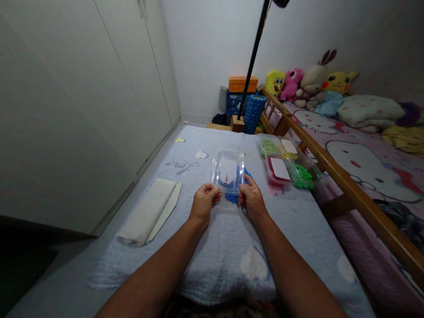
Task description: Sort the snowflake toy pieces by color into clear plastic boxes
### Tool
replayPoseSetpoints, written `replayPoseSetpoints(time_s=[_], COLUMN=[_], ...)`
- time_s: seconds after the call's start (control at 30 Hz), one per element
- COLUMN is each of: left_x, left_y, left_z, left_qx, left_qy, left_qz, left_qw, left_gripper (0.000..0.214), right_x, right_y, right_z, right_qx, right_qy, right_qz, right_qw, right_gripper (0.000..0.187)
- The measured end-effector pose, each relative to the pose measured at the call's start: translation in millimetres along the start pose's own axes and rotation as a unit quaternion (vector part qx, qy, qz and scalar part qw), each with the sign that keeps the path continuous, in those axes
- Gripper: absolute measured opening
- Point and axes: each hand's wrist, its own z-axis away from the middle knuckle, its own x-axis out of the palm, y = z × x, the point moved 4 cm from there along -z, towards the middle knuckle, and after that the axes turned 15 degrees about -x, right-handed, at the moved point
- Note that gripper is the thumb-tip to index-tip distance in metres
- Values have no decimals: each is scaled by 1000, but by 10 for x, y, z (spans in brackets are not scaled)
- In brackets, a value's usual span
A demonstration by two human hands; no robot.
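Note:
A clear plastic container (228,155) is held up over the table by its near corners. My left hand (204,202) pinches the near left corner, while my right hand (252,198) grips the near right one. Through the clear plastic I see a white card (228,168) with a small red mark. Blue pieces (232,198) show below and to the right of the container; whether they lie inside it or under it I cannot tell.
To the right stand clear containers with light green pieces (269,145), a red container with a white card (278,168), and green pieces (302,176). A folded cream cloth (150,212) lies left. A wooden bed rail (347,176) runs along the right; a black pole (253,62) rises behind.

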Motion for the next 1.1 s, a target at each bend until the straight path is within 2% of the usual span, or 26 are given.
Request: replayPoseSetpoints(time_s=[0.2,0.3,0.4,0.53,0.63,1.0,1.1], left_x=[-36,-90,-128,-127,-110,-133,-148], left_y=[24,49,67,87,97,98,107], left_z=[4,16,32,55,67,25,25], left_qx=[19,16,3,-10,-24,-55,-51], left_qy=[19,25,20,10,1,-5,10], left_qz=[-3,-24,-46,-69,-72,-93,-122], left_qw=[1000,999,999,998,997,994,991], left_gripper=[33,32,31,28,28,31,30], right_x=[-27,-125,-230,-270,-259,-262,-260], right_y=[-27,-86,-169,-207,-164,-50,-52], right_z=[-11,-160,-397,-691,-811,-892,-898], right_qx=[-1,-6,-5,22,42,19,11], right_qy=[14,59,96,67,35,23,22], right_qz=[7,13,38,82,116,155,163], right_qw=[1000,998,995,994,992,987,986], right_gripper=[59,51,51,44,39,40,36])
